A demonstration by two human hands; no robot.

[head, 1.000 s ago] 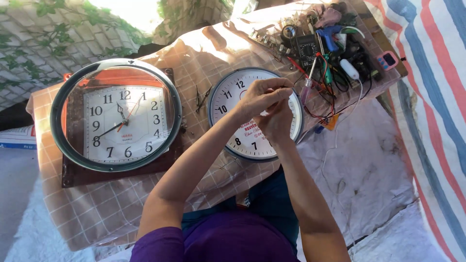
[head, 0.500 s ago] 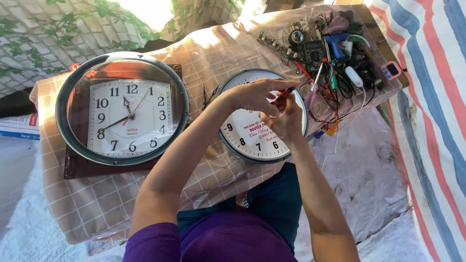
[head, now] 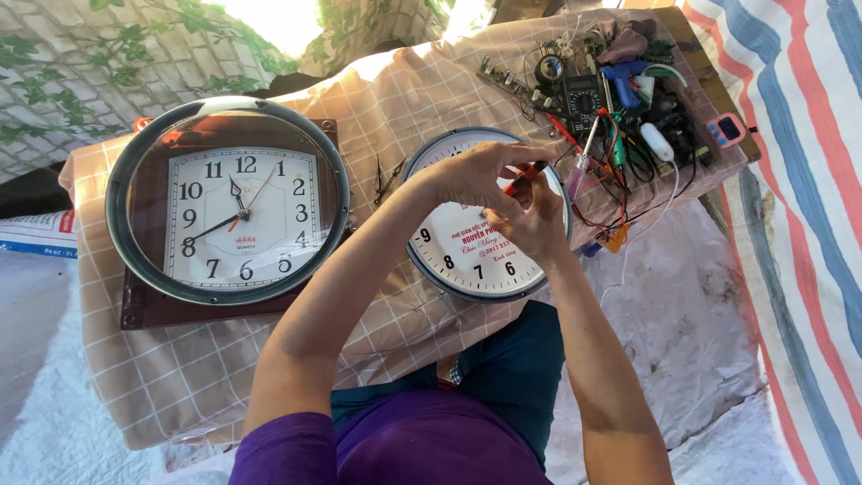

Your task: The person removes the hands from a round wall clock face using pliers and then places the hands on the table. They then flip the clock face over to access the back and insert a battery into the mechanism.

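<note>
Both our hands up over small round clock [head: 467, 260], which lies flat on checked cloth [head: 162, 377] directly under them. Left hand [head: 471, 173] and right hand [head: 534, 220] touching, fingers pinched on thin red tool [head: 523, 171]. Tool slants up-right.

Both hands meet over a round white wall clock [head: 467, 256].
The left hand [head: 471, 173] and right hand [head: 536, 218] pinch a small red tool [head: 523, 173]; a larger dark-framed clock [head: 229, 202] lies alongside on the checked cloth [head: 135, 377].
</note>
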